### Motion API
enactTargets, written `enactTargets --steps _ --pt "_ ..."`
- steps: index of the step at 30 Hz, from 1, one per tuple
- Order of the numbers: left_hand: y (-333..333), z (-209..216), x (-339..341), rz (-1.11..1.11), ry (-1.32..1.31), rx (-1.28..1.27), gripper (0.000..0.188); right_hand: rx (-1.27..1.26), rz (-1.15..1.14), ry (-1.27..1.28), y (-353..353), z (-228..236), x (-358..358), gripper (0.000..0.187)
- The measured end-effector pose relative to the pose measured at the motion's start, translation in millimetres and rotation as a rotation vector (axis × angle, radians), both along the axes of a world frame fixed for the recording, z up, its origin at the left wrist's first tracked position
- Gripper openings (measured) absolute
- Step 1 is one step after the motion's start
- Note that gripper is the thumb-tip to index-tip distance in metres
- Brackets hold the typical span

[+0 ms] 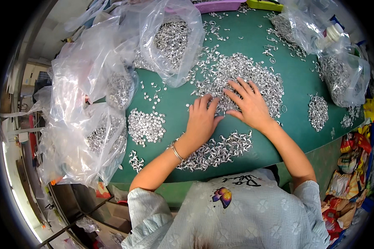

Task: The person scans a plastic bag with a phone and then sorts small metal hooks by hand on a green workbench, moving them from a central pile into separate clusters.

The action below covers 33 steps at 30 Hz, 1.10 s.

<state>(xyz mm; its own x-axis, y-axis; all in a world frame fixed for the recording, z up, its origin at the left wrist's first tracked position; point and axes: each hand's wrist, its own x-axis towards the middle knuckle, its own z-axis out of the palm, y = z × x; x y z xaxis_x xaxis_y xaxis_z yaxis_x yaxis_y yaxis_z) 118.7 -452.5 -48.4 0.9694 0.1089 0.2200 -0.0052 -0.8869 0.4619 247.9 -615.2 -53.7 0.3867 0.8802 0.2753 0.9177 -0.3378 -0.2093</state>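
A large heap of small silvery metal pieces [253, 70] lies on the green table, rings and curved bits among them. My right hand [253, 108] rests on the heap's near side with its fingers spread. Just left of it, my left hand [202, 120] touches the heap's near left edge, fingers slightly bent and thumb held apart. Neither hand shows a piece in its grip; anything under the fingertips is hidden. Nearer to me, below the hands, is a band of curved, hook-like metal pieces [220, 151]. To the left sits a pile of small flower-shaped metal pieces [146, 126].
Clear plastic bags of metal pieces stand at the back [172, 45], along the left [99, 133] and at the right [340, 79]. A smaller pile [318, 112] lies on the table's right side. Purple [220, 6] and yellow-green trays [265, 5] edge the far side. Colourful packages [345, 174] are stacked at right.
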Motion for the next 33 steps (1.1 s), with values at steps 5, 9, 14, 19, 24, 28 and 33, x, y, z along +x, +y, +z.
enactTargets --steps 5,9,14,19,24,28,33 --pt "27.0 -19.9 25.2 -0.107 -0.164 -0.041 0.030 -0.023 -0.049 -0.108 5.3 -4.0 17.5 0.057" --pt "40.7 -16.3 40.5 0.035 -0.195 -0.296 0.024 0.059 -0.135 -0.118 5.6 -8.4 45.2 0.052" --pt "51.6 -6.5 33.5 0.144 -0.083 -1.067 0.026 0.248 -0.285 0.045 -4.6 0.7 57.3 0.034" --pt "51.5 4.9 6.4 0.211 -0.085 -0.368 0.028 0.264 -0.090 0.295 10.6 16.0 13.9 0.030" --pt "41.3 -10.3 9.4 0.177 -0.198 -0.079 0.028 0.207 0.084 0.175 38.8 4.3 -0.2 0.028" --pt "41.6 -7.0 -2.1 0.160 -0.152 -0.094 0.024 0.203 -0.080 -0.013 22.4 -0.2 17.7 0.022" --pt "37.1 -9.9 -2.1 0.053 -0.067 0.014 0.018 0.279 -0.216 0.067 23.2 8.9 20.1 0.027"
